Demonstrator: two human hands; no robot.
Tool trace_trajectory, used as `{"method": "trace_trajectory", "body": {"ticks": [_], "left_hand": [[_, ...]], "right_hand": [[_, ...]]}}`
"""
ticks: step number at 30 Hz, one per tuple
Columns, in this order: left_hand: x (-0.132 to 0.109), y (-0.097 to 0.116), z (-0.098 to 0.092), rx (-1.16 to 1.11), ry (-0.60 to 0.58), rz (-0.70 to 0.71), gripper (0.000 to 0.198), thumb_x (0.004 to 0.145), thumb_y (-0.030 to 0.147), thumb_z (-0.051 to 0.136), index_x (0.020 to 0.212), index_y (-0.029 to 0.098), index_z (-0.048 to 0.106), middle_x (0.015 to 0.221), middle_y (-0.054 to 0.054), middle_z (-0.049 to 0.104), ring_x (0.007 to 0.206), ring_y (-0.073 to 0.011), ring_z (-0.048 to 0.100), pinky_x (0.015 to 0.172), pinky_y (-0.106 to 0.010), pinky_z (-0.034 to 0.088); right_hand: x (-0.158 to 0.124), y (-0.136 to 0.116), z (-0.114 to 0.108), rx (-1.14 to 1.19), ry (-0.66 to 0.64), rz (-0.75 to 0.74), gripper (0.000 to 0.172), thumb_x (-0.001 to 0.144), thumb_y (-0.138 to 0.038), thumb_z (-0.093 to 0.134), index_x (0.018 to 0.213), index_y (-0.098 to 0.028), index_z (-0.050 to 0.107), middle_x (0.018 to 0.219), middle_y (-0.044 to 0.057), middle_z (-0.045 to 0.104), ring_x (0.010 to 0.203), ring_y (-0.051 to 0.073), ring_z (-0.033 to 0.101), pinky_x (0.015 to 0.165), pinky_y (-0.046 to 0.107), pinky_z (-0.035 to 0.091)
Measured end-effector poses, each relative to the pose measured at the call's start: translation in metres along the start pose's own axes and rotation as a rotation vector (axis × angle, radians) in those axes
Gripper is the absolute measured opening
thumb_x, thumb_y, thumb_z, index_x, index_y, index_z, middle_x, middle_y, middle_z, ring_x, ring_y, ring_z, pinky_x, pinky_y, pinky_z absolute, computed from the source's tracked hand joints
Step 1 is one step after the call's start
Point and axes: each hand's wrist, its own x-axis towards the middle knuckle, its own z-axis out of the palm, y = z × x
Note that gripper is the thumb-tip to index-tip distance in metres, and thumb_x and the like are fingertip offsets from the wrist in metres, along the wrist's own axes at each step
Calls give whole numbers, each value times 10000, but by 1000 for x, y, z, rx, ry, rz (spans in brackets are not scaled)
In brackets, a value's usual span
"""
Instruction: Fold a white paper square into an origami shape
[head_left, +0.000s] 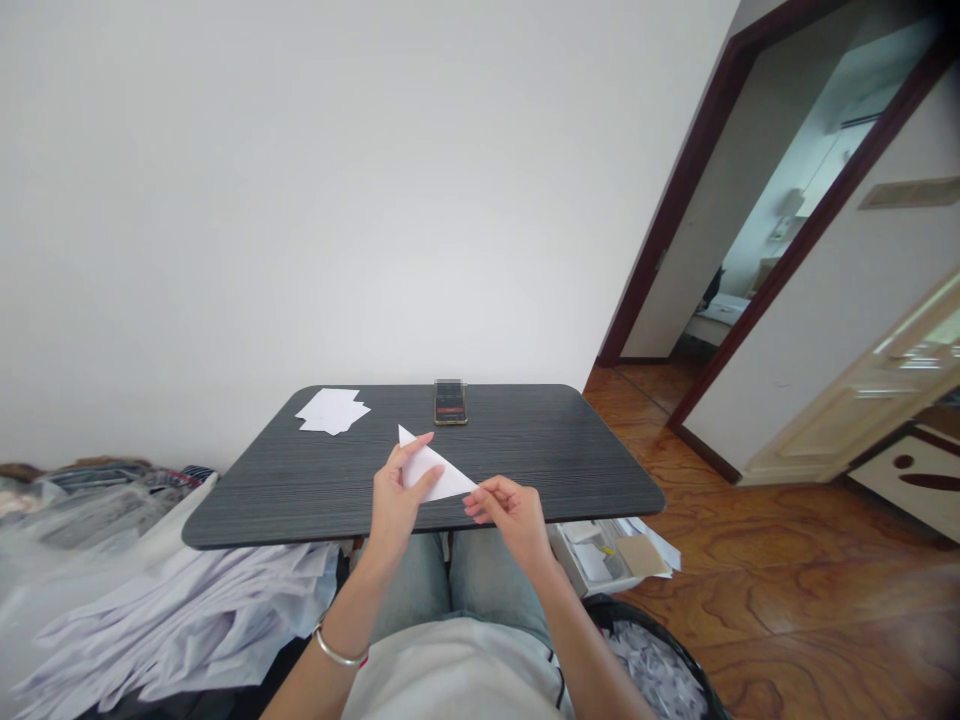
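**Item 1:** folded white paper triangle (439,472), held over the near half of the desk, one point aimed up and away (any contact with the desktop cannot be told from this view).

**Item 2:** left hand (396,505), grip narrow, thumb and fingers closed on the triangle's left portion. A silver bangle (339,648) circles the left wrist.

**Item 3:** right hand (511,512), grip narrow, a pinch on the triangle's right corner between thumb and forefinger.

**Item 4:** dark grey wood-grain desk (570,470), rounded corners, the hands over its near edge. On it, toward the back left, lies a loose stack of white paper sheets (331,411). At the back centre sits a smartphone (451,402) with a gold-toned edge.

**Item 5:** pale tray (586,560), below the desk's right side, holding papers and a tan envelope (641,556).

**Item 6:** black bin (645,650), below the tray, filled with crumpled or shredded white paper (656,672).

**Item 7:** heap of white sheeting or paper (172,620), left of the desk, with grey folded material (97,505) behind it.

**Item 8:** glossy wood floor (765,620), right of the desk, running toward an open doorway (780,200) with a dark frame.
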Motion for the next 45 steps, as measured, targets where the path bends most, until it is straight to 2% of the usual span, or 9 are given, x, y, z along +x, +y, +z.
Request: {"method": "trace_trajectory", "body": {"ticks": [4, 9, 25, 35, 40, 45], "left_hand": [[0, 0, 0, -8, -2, -11, 407, 653, 263, 661, 1052, 204, 605, 996, -33, 538, 828, -146, 510, 718, -227, 407], [-1, 2, 0, -12, 4, -21, 414, 649, 268, 660, 1053, 195, 607, 962, -36, 545, 807, -150, 512, 696, -230, 415], [-2, 1, 0, -25, 0, -19, 416, 652, 271, 662, 1058, 203, 603, 938, -27, 541, 771, -134, 505, 674, -223, 410], [-2, 3, 0, -12, -9, -12, 468, 617, 263, 686, 1073, 205, 599, 930, -29, 546, 752, -138, 503, 659, -223, 412], [-2, 6, 0, -10, 19, -14, 459, 607, 256, 690, 1056, 202, 611, 941, -33, 548, 770, -144, 505, 673, -226, 414], [-1, 6, 0, 11, 11, -9, 449, 612, 250, 688, 1053, 205, 613, 935, -28, 552, 749, -137, 505, 661, -222, 411]], "right_hand": [[0, 3, -1, -25, 29, -33, 209, 717, -354, 616, 768, -151, 624, 664, 53, 690, 597, 176, 656, 506, 266, 542], [-2, 3, -3, -30, -9, -53, 231, 745, -365, 584, 810, -148, 627, 709, 72, 699, 628, 184, 664, 521, 282, 557], [-5, -1, -1, -26, 4, -96, 180, 772, -340, 556, 753, -169, 611, 707, 56, 685, 637, 175, 652, 523, 268, 543], [-6, -6, 1, 114, -6, -20, 187, 752, -351, 578, 733, -168, 611, 702, 54, 693, 612, 161, 647, 505, 245, 525], [-8, -8, -1, 13, -46, -63, 207, 784, -364, 537, 780, -172, 613, 729, 61, 689, 660, 174, 652, 546, 273, 541], [-8, -14, -2, -66, -30, -96, 228, 792, -368, 531, 770, -164, 632, 736, 66, 692, 677, 189, 656, 577, 289, 544]]}}
